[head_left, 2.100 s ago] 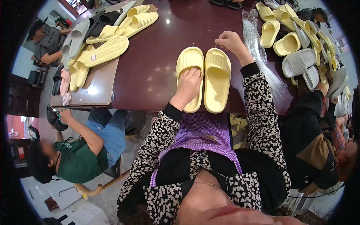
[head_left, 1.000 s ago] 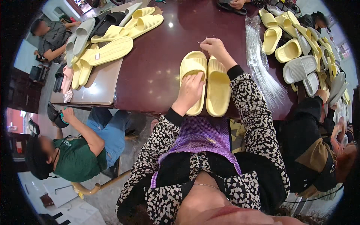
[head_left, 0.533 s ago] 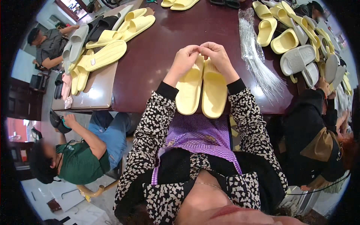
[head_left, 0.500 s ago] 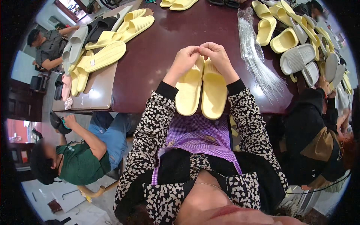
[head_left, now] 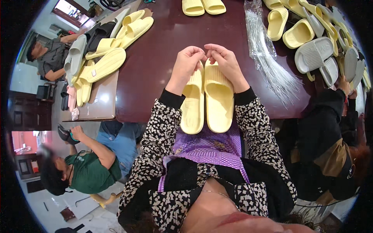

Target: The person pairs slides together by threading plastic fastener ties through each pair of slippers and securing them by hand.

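A pair of yellow slide slippers lies side by side, soles down, at the table's near edge: a left slipper (head_left: 191,116) and a right slipper (head_left: 219,106). Their heels stick out over the edge above my purple checked apron. My left hand (head_left: 189,64) is over the toe end of the left slipper, thumb and fingertips pinched together. Across from it, my right hand (head_left: 225,64) bends its fingers in a similar pinch above the right slipper's toe. A small gap separates the fingertips of both hands. Anything thin between them is too small to make out.
A clear bag of thin white plastic ties (head_left: 268,58) lies right of my hands. Yellow and grey slippers are heaped at the right (head_left: 314,54) and left (head_left: 105,44). Another yellow pair (head_left: 204,6) sits at the far side. Co-workers sit on both sides.
The slipper pair has shifted toward me, its heels now farther past the table edge. My fingertips, touching before, have come slightly apart. The whole view has shifted a little.
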Demonstrator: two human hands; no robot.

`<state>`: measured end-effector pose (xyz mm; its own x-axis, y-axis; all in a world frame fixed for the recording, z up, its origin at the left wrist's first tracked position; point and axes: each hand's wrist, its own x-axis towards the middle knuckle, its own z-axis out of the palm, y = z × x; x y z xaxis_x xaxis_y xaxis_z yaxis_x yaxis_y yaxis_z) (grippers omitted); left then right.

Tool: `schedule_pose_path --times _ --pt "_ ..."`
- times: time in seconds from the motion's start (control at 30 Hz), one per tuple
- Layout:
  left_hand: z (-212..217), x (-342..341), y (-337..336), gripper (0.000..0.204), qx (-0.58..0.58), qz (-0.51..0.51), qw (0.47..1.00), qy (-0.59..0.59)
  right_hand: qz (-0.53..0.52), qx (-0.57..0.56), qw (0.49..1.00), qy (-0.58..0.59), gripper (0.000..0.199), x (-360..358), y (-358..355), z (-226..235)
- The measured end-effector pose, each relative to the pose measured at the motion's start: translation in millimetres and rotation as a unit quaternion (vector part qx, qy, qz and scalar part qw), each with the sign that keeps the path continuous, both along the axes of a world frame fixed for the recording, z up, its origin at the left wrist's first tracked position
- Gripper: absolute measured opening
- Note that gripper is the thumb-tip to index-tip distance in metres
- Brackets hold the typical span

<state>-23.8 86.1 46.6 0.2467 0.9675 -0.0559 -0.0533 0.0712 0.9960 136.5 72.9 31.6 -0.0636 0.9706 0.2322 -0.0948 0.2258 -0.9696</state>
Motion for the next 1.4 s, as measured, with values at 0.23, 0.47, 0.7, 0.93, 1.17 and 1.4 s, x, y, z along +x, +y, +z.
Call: schedule_pose_path --times 0.23,0.47,0.7,0.93,1.17,1.4 --pt "-12.4 9.6 -4.7 0.007 -0.046 0.011 0.997 -0.063 -0.028 -0.012 0.999 0.019 0.012 4.8 4.2 -10.9" --pt "-19.7 17.2 -10.4 0.005 -0.056 0.07 0.99 -0.106 -0.015 0.001 0.997 -0.081 0.009 5.7 -4.0 -5.2" --pt "-28.0 21.5 -10.5 0.003 -0.015 0.115 0.988 -0.1 -0.052 0.04 0.98 -0.19 0.01 6.5 -4.0 -9.1" --pt "-30.1 28.4 -13.7 0.006 0.031 0.149 0.987 -0.042 -0.062 0.081 0.97 -0.219 0.009 7.1 -2.9 -9.0" --pt "-34.4 28.4 -14.2 0.007 0.056 0.16 0.985 0.008 -0.061 0.084 0.97 -0.22 0.008 6.3 -3.3 -10.0" --pt "-34.8 33.7 -16.2 0.01 0.113 0.189 0.975 0.04 -0.07 0.074 0.971 -0.218 0.008 6.1 -4.4 -11.1"
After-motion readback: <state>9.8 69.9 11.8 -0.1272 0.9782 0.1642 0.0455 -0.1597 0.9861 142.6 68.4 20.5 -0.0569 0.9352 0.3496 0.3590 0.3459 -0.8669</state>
